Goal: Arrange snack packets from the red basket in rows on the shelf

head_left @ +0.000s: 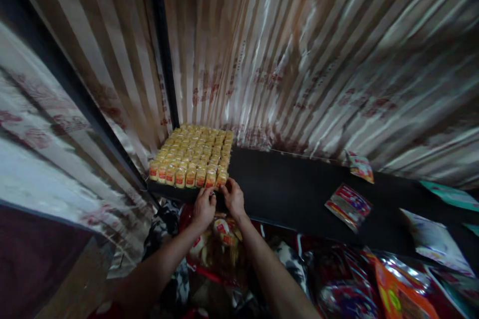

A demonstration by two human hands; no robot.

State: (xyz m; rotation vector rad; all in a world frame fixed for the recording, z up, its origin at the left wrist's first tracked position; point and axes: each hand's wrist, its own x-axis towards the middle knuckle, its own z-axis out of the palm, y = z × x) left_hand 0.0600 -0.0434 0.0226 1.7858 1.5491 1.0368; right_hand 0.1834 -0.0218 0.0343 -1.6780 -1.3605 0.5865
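A: Status on your hands?

B: Your left hand [204,208] and right hand [232,198] are side by side, nearly touching, at the front edge of the black shelf [292,194]. Fingers of both curl at the near right corner of the packet block [192,156]. Looks like you're pinching one yellow packet in the front row, but I can't tell if either grip is fully closed on it; fingertips are small and dark in the head view.

A: Where's the block sitting?

B: Far left end of the shelf, tight in the corner against the shiny striped wall [318,60]. Small yellow packets with red labels, standing upright in neat rows, packed touching each other. Front row lines up with the shelf edge.

A: Anything under your arms?

B: An open bag of the same packets [220,239], just below the shelf edge, between your forearms.

A: Rest of the shelf?

B: A red flat sachet [349,207] lying mid-shelf, well apart from the block. A second small sachet [359,166] leaning at the wall behind it. Colourful snack bags [396,289] piled below at right.
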